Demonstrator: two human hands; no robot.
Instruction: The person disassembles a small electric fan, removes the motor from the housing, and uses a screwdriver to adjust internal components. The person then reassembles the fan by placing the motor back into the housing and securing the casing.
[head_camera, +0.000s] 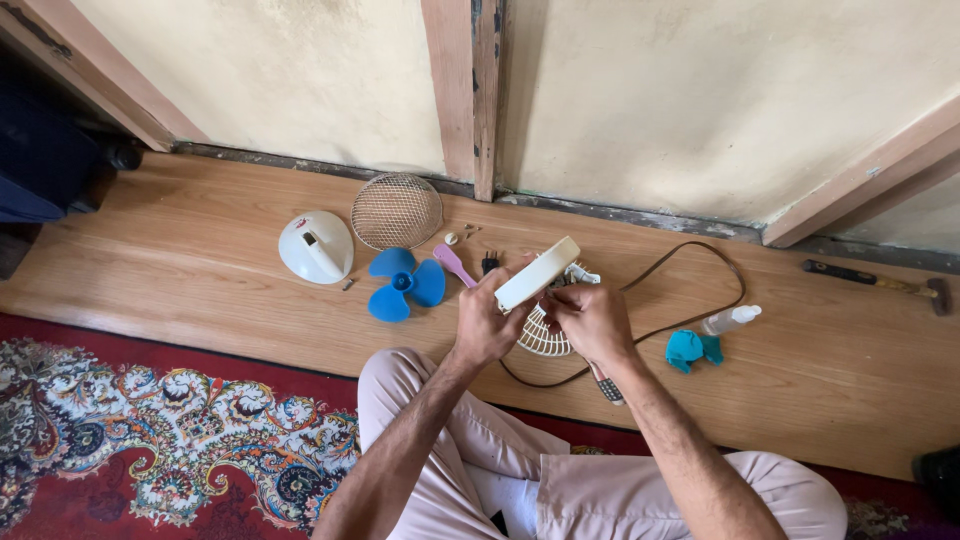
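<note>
Left hand (487, 322) grips the cream fan body (537, 273) from the left side, fingers wrapped around its lower edge, thumb near the top. Right hand (592, 318) is closed over the right side of the same assembly, above the white rear grille (541, 340), which shows beneath both hands. A dark-handled tool (606, 386) projects from under the right wrist; whether the right hand grasps it cannot be determined. The fan body is held above the wooden floor (200, 270), in front of the person's crossed legs.

A brown power cord (700, 255) loops from the assembly toward the right and back along the floor.

Detached parts lie on the floor to the left:
- blue fan blade (404, 284), flat, just beside a pink handle (455, 265);
- wire mesh front guard (396, 211), resting against the wall base;
- white domed cover (316, 246), left of the blade;
- small screws and a black plug near the pink handle.

To the right lie a teal cloth (690, 349) and, just beside it, a small clear spray bottle (730, 320). A hammer (880, 283) lies well apart at the far right. A red patterned rug (150, 440) borders the floor nearest the person.
</note>
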